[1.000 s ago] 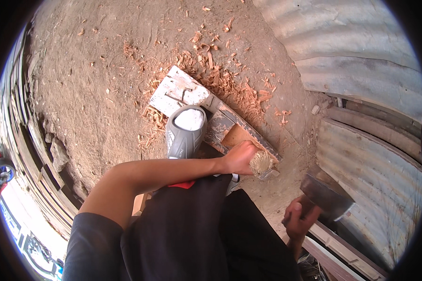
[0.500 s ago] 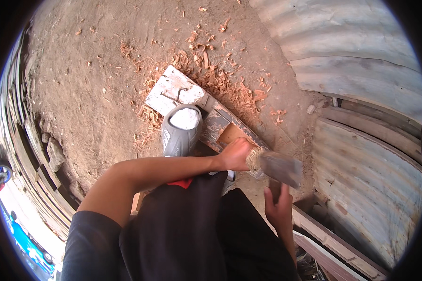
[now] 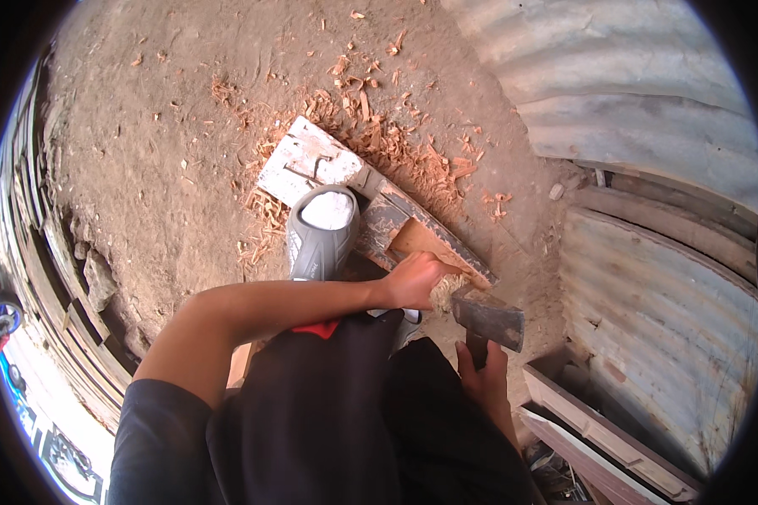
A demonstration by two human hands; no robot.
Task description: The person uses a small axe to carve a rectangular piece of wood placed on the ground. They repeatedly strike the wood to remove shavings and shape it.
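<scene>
My left hand is closed round a short wooden piece with a pale, frayed end, index finger reaching toward the edge of a worn white-and-grey board. A rectangular recess with bare wood shows in that board. My right hand grips the handle of a hatchet, whose dark metal head is at the frayed end, just right of my left hand. Whether they touch, I cannot tell. My foot, in a grey slip-on shoe and white sock, is on or against the board.
Reddish wood shavings lie on the dirt ground round the board. Corrugated metal sheets and a trough-like wooden piece stand at the right. Weathered planks edge the left, with red and blue objects beyond.
My right hand has swung the hatchet leftward and up, from beside the metal sheets to the frayed end. My left hand has shifted slightly, its index finger now more extended.
</scene>
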